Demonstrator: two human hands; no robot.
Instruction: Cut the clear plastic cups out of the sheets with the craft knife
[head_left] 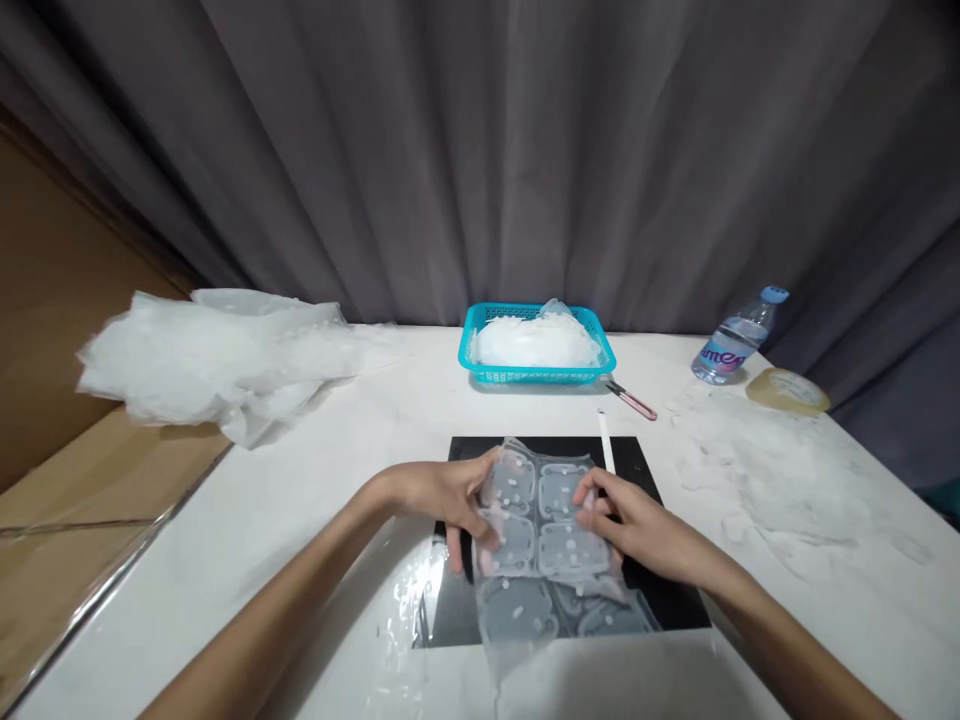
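Note:
A translucent plastic sheet (537,520) with rounded-square pockets hangs over the black mat, and its lower part folds or overlaps near the front edge. Small pale oval spots show in the pockets. My left hand (454,500) grips the sheet's left edge, thumb on top and some fingers behind it. On the opposite side, my right hand (622,520) has its curled fingertips on the right-hand pockets, thumb and forefinger close together. Under the sheet lies the shiny black mat (652,590). A thin white strip (606,443) rests across the mat's back edge.
A blue basket (469,365) holding white film stands at the back, with a pink-handled tool (634,400) beside it. White plastic (217,355) is heaped at left. At right are a water bottle (735,345), a tape roll (787,392) and clear plastic pieces (780,470).

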